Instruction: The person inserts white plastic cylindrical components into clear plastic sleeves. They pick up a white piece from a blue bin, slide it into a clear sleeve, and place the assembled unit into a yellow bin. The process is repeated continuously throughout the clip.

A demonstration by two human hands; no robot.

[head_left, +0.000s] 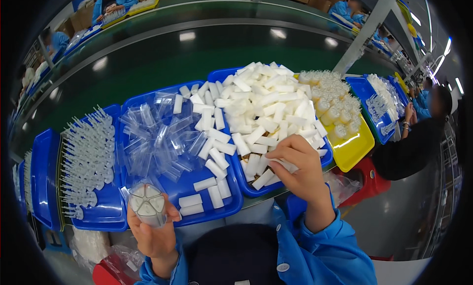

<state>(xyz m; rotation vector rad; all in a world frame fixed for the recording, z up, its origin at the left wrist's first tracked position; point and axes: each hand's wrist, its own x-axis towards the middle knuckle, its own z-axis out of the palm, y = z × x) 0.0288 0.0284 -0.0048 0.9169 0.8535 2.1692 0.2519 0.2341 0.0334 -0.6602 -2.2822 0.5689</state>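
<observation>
Near the lower left, my left hand [152, 243] is closed around a clear plastic cup [148, 206] with wedge-shaped compartments, which show white inside. The cup is held upright, its divided top facing me. My right hand [303, 174] is over the near edge of a blue tray heaped with short white foam-like sticks [268, 100]. Its thumb and forefinger pinch together on a white stick [285, 162], mostly covered by the fingers. More white sticks [217, 159] lie in the tray to the left, beside a pile of clear plastic pieces [160, 132].
A blue tray [106, 216] at left carries many thin-stemmed translucent parts [88, 159]. At right, a yellow tray [354, 149] bears filled clear cups [332, 100]. A green conveyor belt [197, 51] runs behind, with co-workers beyond. Another person [419, 137] stands right, near a red stool [367, 181].
</observation>
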